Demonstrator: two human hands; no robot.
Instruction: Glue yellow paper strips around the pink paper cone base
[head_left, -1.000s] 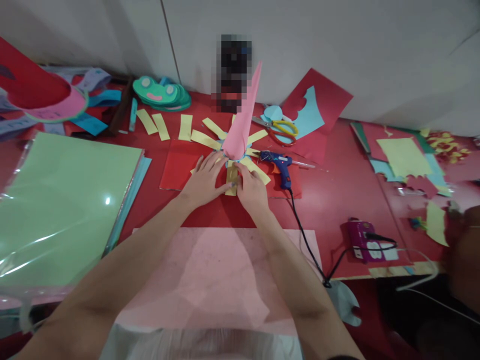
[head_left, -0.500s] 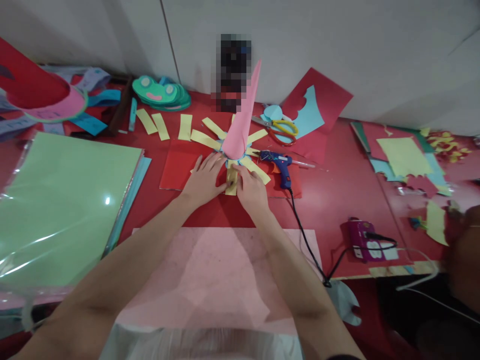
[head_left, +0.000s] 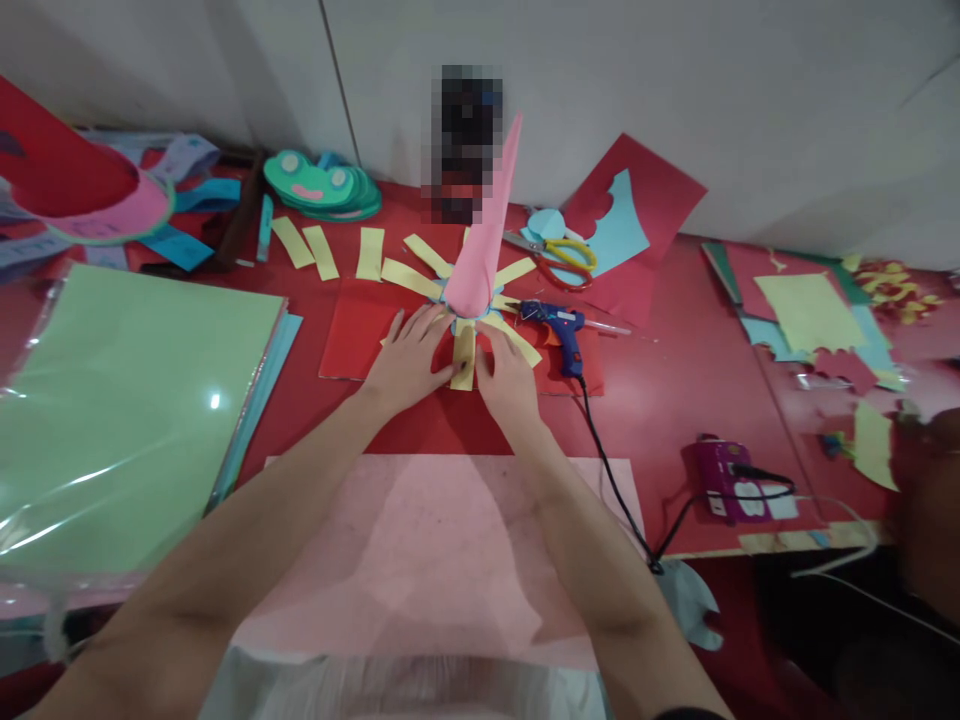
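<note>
head | right hand [head_left: 506,378] slid back off yellow strip [head_left: 464,356]; now flat beside it | left hand [head_left: 409,358] flat, fingertips pressing strip at pink cone [head_left: 480,255] base; strip seems stuck

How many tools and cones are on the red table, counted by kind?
Pink paper cone: 1
Blue glue gun: 1
Scissors with yellow and red handles: 1
Total: 3
</note>
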